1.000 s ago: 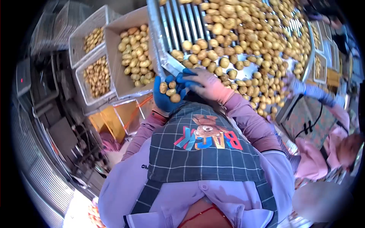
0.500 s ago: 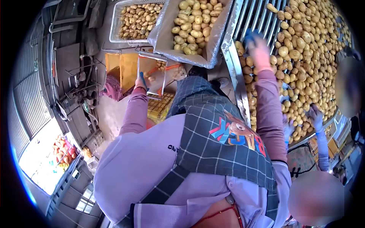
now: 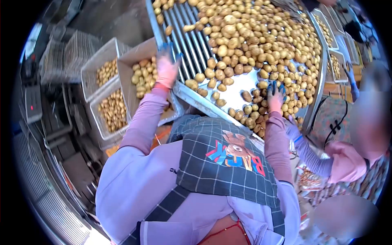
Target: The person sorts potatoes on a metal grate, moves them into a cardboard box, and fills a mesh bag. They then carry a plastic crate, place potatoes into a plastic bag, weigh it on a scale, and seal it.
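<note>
Metal rollers are set into one end of the sorting table, and most of its white surface is covered by potatoes. At its left edge, beside the lined box, the left hand is held with its blue-tipped fingers apart. Among potatoes at the near side, the right hand is lowered, its fingers slightly parted; whether any potato is gripped cannot be told. Close by, a co-worker's striped sleeve is seen.
</note>
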The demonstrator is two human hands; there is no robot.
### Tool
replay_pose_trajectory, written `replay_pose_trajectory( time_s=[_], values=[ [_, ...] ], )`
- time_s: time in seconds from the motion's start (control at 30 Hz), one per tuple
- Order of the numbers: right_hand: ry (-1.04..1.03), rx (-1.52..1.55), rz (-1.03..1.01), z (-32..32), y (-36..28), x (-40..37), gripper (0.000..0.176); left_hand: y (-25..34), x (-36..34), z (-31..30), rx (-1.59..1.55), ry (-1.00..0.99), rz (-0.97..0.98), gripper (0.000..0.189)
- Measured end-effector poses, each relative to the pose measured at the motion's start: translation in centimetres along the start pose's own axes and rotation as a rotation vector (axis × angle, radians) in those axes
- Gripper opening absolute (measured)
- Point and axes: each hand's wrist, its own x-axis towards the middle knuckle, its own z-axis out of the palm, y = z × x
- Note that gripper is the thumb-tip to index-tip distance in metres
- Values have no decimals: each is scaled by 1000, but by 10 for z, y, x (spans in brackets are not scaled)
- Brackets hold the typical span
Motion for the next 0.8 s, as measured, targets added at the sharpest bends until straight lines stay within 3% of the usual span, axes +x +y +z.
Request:
replay_pose_trajectory(
  time_s=[0.03,0.07,0.1,0.13,0.17,0.2,0.23,0.33,0.4,0.43,0.47,0.5,0.53,0.6,0.67,0.7,0.8],
  values=[
    [10,88,56,8,-5,-13,50,8,-6,39,75,-109,-13,65],
    [11,-102,-55,8,-14,-34,55,22,-10,76,150,-214,-25,67],
    [15,15,-160,8,-17,-58,57,55,-16,92,-78,-634,-231,72],
    [-73,48,-213,-13,-30,-82,56,112,-28,80,-94,-746,-128,74],
    [-58,61,-236,-21,-36,-106,54,131,-58,99,158,-595,172,74],
    [-159,83,-250,-31,-30,-128,48,172,-51,75,230,-923,255,72],
    [-150,135,-198,-38,-29,-149,41,181,-62,82,68,-912,401,79],
    [-38,337,-125,-47,-10,-179,35,207,-6,105,-459,-1544,803,52],
    [9,300,-102,-48,-14,-179,34,219,64,124,-491,-1363,448,44],
    [16,299,-92,-48,-16,-176,34,222,101,132,-443,-1017,403,41],
    [33,285,-66,-49,-18,-172,33,209,141,152,-439,-812,362,41],
    [48,272,-40,-49,-19,-170,32,226,189,117,-330,-744,258,44],
    [48,273,-29,-47,-18,-167,32,202,215,146,-97,-455,310,37],
    [59,216,-8,-40,-12,-170,33,88,254,258,243,-423,403,43],
    [59,239,21,-40,-10,-168,32,166,187,159,442,-578,379,47],
    [103,248,-5,-37,-6,-166,32,185,159,141,525,-674,469,52],
    [166,271,65,-26,-6,-160,36,184,57,143,18,-452,324,43]
  ],
)
